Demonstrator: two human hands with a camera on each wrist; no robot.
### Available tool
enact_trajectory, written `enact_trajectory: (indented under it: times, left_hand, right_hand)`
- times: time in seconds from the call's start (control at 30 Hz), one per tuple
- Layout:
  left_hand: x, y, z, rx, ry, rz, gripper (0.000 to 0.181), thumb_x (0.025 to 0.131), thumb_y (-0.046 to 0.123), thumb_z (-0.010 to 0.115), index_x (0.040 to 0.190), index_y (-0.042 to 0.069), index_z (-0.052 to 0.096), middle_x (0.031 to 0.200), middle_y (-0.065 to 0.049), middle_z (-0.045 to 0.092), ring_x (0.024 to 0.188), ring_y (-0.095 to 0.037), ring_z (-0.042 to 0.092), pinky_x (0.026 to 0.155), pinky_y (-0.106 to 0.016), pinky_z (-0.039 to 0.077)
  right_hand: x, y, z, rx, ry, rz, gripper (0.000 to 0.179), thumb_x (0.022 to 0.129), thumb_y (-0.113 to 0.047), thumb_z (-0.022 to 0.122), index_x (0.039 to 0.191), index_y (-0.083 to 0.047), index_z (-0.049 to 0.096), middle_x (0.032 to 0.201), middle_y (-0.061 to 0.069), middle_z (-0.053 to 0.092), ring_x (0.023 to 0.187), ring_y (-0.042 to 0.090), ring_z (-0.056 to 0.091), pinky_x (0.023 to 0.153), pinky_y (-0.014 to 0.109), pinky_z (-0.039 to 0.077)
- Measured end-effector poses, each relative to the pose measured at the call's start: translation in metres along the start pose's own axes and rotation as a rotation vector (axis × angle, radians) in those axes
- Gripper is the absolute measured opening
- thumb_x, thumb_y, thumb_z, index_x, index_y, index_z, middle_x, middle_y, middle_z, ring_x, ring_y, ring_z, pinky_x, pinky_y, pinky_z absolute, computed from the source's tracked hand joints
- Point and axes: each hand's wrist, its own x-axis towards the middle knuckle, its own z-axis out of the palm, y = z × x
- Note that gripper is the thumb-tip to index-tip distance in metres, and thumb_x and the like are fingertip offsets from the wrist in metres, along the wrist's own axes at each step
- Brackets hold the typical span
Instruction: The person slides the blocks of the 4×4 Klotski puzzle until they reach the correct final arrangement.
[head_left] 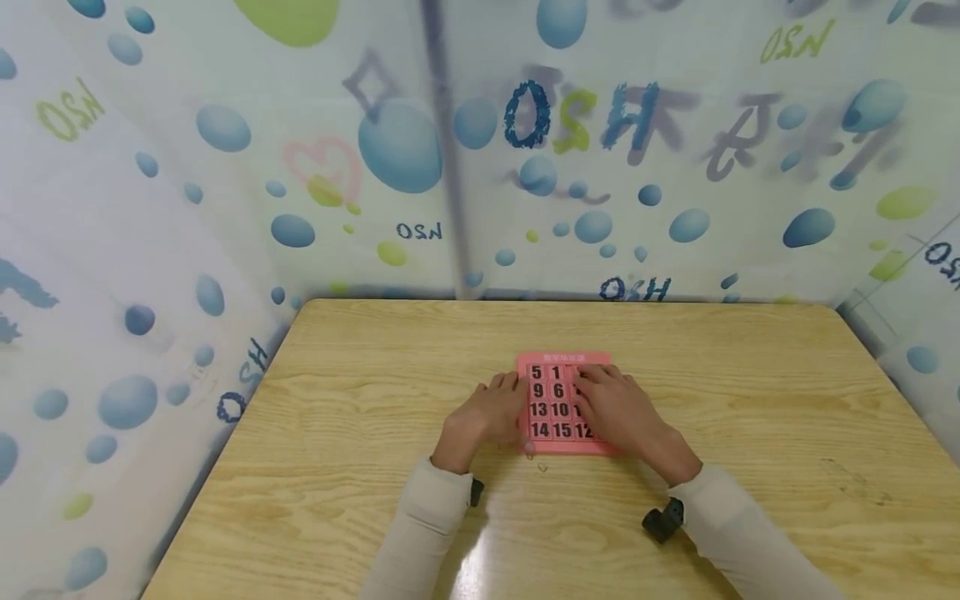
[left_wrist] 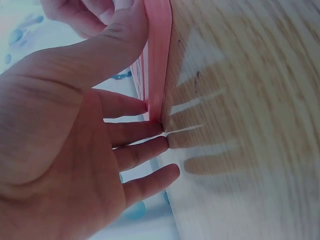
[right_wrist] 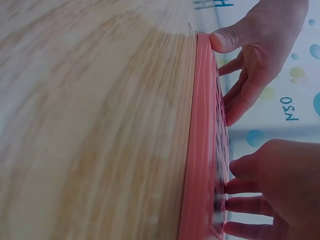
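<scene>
A pink number slide puzzle (head_left: 572,447) lies flat on the table, its tiles printed with black numbers. My left hand (head_left: 489,414) holds it at the left side. In the right wrist view the thumb (right_wrist: 226,39) presses the near left corner, and in the left wrist view the other fingers (left_wrist: 135,131) reach along the left edge, rather straight. Over the puzzle's right half is my right hand (head_left: 618,410), its fingertips on the tiles. From the right wrist view those fingers (right_wrist: 247,205) extend to the tile face. The right-hand tiles are hidden under this hand.
The wooden table (head_left: 360,358) spreads around the puzzle on all sides. Behind it and at the left hangs a white curtain (head_left: 480,192) with blue and green drops. A small black camera (head_left: 663,521) sits at the right wrist.
</scene>
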Motion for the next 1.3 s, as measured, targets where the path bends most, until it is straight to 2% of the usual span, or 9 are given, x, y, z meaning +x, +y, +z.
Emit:
enact_trajectory:
  times: [0.47, 0.73, 1.03, 1.3]
  left_hand:
    - [0.0, 0.006, -0.002, 0.045, -0.028, -0.02, 0.101, 0.084, 0.044, 0.076, 0.158, 0.005, 0.019, 0.161, -0.014, 0.024, 0.15, -0.029, 0.023, 0.119, -0.049, 0.027]
    - [0.001, 0.006, 0.0, 0.044, -0.03, -0.03, 0.102, 0.084, 0.044, 0.075, 0.158, 0.005, 0.019, 0.162, -0.015, 0.023, 0.15, -0.03, 0.021, 0.119, -0.048, 0.027]
    - [0.0, 0.007, 0.0, 0.047, -0.026, -0.036, 0.102, 0.084, 0.044, 0.077, 0.158, 0.004, 0.019, 0.161, -0.015, 0.023, 0.15, -0.03, 0.021, 0.119, -0.048, 0.027]
    - [0.001, 0.008, 0.0, 0.04, -0.025, -0.031, 0.105, 0.082, 0.044, 0.078, 0.158, 0.003, 0.018, 0.162, -0.016, 0.022, 0.151, -0.03, 0.02, 0.119, -0.048, 0.026]
  right_hand:
    - [0.006, -0.006, 0.004, 0.018, 0.002, -0.052, 0.039, 0.1, -0.023, 0.058, 0.128, 0.003, 0.064, 0.134, 0.019, 0.058, 0.125, 0.037, 0.053, 0.107, 0.052, 0.042]
    - [0.002, -0.002, 0.001, 0.039, 0.018, -0.053, 0.039, 0.1, -0.023, 0.057, 0.13, 0.001, 0.063, 0.136, 0.019, 0.058, 0.128, 0.037, 0.052, 0.106, 0.054, 0.043]
    - [-0.02, 0.008, -0.008, -0.089, 0.029, -0.015, 0.034, 0.099, -0.023, 0.059, 0.124, -0.002, 0.067, 0.125, 0.017, 0.064, 0.117, 0.038, 0.058, 0.094, 0.056, 0.049]
    - [-0.033, 0.005, -0.015, -0.141, -0.001, -0.016, 0.026, 0.097, -0.023, 0.063, 0.116, -0.007, 0.072, 0.12, 0.013, 0.066, 0.112, 0.037, 0.06, 0.089, 0.056, 0.05]
